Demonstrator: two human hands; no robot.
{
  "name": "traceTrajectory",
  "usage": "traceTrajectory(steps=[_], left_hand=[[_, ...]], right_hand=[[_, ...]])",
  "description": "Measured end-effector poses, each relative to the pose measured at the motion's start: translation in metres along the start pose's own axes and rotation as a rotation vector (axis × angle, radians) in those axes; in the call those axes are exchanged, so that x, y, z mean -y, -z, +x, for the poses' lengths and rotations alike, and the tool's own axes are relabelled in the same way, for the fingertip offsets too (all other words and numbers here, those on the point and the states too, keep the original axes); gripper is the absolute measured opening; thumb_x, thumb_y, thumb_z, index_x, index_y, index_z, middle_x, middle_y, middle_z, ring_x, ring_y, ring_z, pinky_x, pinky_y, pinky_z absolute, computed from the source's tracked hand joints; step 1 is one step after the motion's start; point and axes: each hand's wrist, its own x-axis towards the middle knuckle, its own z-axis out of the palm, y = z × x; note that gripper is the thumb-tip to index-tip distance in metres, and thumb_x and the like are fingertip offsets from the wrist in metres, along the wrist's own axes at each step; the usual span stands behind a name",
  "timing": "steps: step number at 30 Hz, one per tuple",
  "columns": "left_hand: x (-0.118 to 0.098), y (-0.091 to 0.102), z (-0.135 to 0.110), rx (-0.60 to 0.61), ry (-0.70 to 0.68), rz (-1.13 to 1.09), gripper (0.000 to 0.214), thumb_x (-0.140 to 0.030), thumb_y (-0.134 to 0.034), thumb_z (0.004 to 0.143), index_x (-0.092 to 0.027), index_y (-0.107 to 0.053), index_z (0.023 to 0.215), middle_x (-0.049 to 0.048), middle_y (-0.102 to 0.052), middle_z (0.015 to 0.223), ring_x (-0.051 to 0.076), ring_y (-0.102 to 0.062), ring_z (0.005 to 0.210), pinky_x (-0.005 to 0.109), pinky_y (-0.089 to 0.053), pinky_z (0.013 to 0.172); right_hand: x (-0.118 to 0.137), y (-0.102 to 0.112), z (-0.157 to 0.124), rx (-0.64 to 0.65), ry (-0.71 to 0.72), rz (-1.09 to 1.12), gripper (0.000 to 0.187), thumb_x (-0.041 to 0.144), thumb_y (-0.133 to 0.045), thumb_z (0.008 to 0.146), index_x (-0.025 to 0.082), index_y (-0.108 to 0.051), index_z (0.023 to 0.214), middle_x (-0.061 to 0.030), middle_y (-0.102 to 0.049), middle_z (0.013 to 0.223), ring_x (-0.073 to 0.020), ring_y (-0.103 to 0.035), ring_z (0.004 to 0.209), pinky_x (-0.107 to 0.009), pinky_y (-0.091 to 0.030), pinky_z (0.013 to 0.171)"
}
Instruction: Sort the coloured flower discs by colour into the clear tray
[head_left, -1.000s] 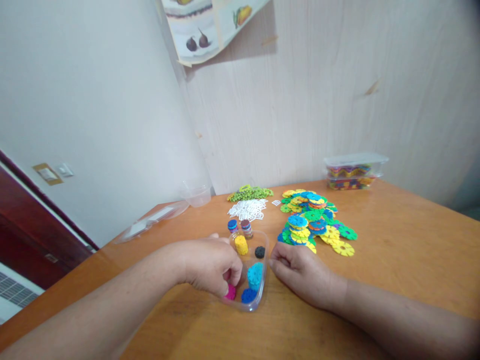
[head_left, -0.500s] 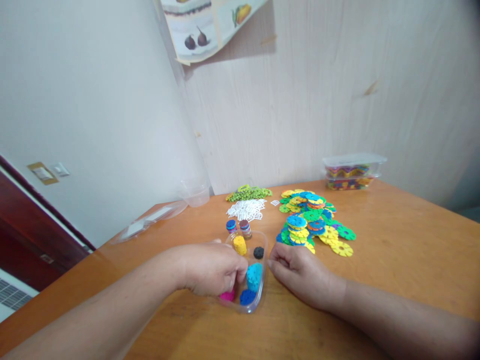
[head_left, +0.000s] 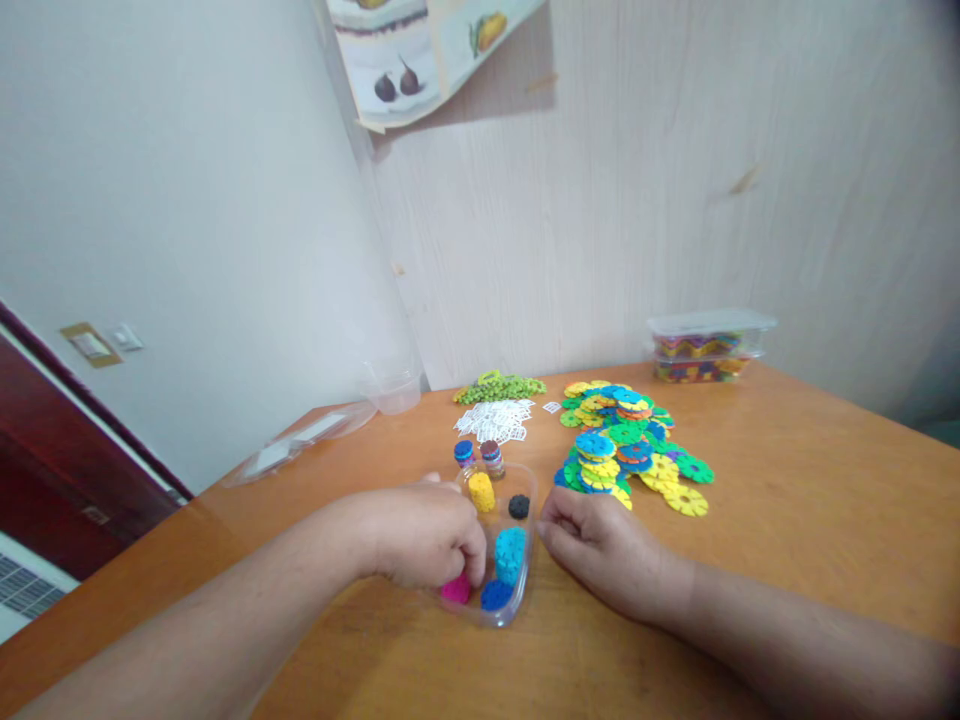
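Note:
A clear plastic tray (head_left: 525,480) lies on the wooden table (head_left: 787,500) near me. Inside it stand small stacks of toothed discs: yellow (head_left: 481,491), black (head_left: 518,506), cyan (head_left: 510,555), blue (head_left: 496,594) and pink (head_left: 455,588). My left hand (head_left: 424,535) reaches into the tray with fingers curled, pinching the pink stack. My right hand (head_left: 604,555) rests on the table against the tray's right side, its fingers curled in; what they hold, if anything, is hidden.
Two small bottles (head_left: 480,456) stand behind the tray. A pile of large coloured discs (head_left: 626,435), white pieces (head_left: 499,418) and green pieces (head_left: 501,386) lie farther back. A clear cup (head_left: 390,388), a lid (head_left: 300,440) and a filled box (head_left: 709,345) sit by the wall.
My left hand has shifted a little inside the tray over the pink stack. The right hand has stayed put.

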Motion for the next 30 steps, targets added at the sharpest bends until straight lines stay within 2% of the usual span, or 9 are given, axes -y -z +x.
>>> traceTrajectory(steps=[4, 7, 10, 15, 22, 30], left_hand=[[-0.003, 0.000, -0.001, 0.024, 0.039, 0.037, 0.035, -0.007, -0.053, 0.070, -0.031, -0.076, 0.080, -0.0068, -0.074, 0.079, 0.015, -0.061, 0.080, 0.024, -0.042, 0.075], [-0.005, 0.002, -0.001, 0.010, 0.055, 0.083, 0.033, -0.007, -0.053, 0.069, -0.031, -0.075, 0.076, -0.0061, -0.073, 0.077, 0.016, -0.061, 0.083, 0.027, -0.041, 0.080], [-0.005, 0.004, 0.001, -0.073, 0.073, 0.087, 0.030, -0.010, -0.051, 0.073, -0.029, -0.073, 0.077, -0.0052, -0.073, 0.081, 0.016, -0.061, 0.086, 0.029, -0.041, 0.086], [-0.005, 0.004, 0.012, -0.215, 0.083, 0.014, 0.029, -0.012, -0.048, 0.078, -0.025, -0.071, 0.092, 0.0002, -0.071, 0.094, 0.016, -0.061, 0.089, 0.025, -0.045, 0.082], [-0.007, -0.001, 0.019, -0.225, 0.005, -0.017, 0.027, -0.012, -0.046, 0.078, -0.022, -0.070, 0.085, 0.0007, -0.071, 0.082, 0.015, -0.062, 0.080, 0.024, -0.047, 0.076], [-0.006, 0.000, 0.017, -0.242, 0.004, -0.031, 0.027, -0.012, -0.047, 0.076, -0.022, -0.071, 0.085, 0.0001, -0.071, 0.087, 0.015, -0.062, 0.085, 0.025, -0.046, 0.083]], right_hand=[[-0.001, 0.000, 0.000, 0.007, 0.006, 0.001, 0.019, 0.031, -0.047, 0.088, 0.020, -0.053, 0.074, 0.0022, -0.057, 0.066, -0.0118, -0.051, 0.060, -0.023, -0.035, 0.053], [-0.001, 0.000, 0.000, 0.008, 0.005, -0.002, 0.020, 0.031, -0.047, 0.089, 0.020, -0.052, 0.073, 0.0023, -0.057, 0.065, -0.0117, -0.050, 0.060, -0.023, -0.035, 0.053], [-0.001, 0.001, 0.000, 0.002, 0.003, -0.001, 0.020, 0.031, -0.047, 0.088, 0.020, -0.051, 0.072, 0.0025, -0.056, 0.065, -0.0116, -0.050, 0.059, -0.023, -0.034, 0.053], [0.000, 0.001, 0.000, -0.001, -0.002, 0.000, 0.017, 0.028, -0.048, 0.087, 0.020, -0.054, 0.074, 0.0014, -0.060, 0.067, -0.0122, -0.052, 0.061, -0.023, -0.035, 0.054], [0.002, 0.001, 0.000, -0.007, -0.006, 0.001, 0.017, 0.027, -0.047, 0.087, 0.020, -0.057, 0.076, 0.0003, -0.063, 0.070, -0.0130, -0.055, 0.064, -0.024, -0.037, 0.057], [0.002, 0.000, 0.001, -0.007, -0.008, 0.013, 0.016, 0.027, -0.047, 0.087, 0.020, -0.057, 0.075, 0.0010, -0.061, 0.068, -0.0126, -0.053, 0.062, -0.023, -0.036, 0.056]])
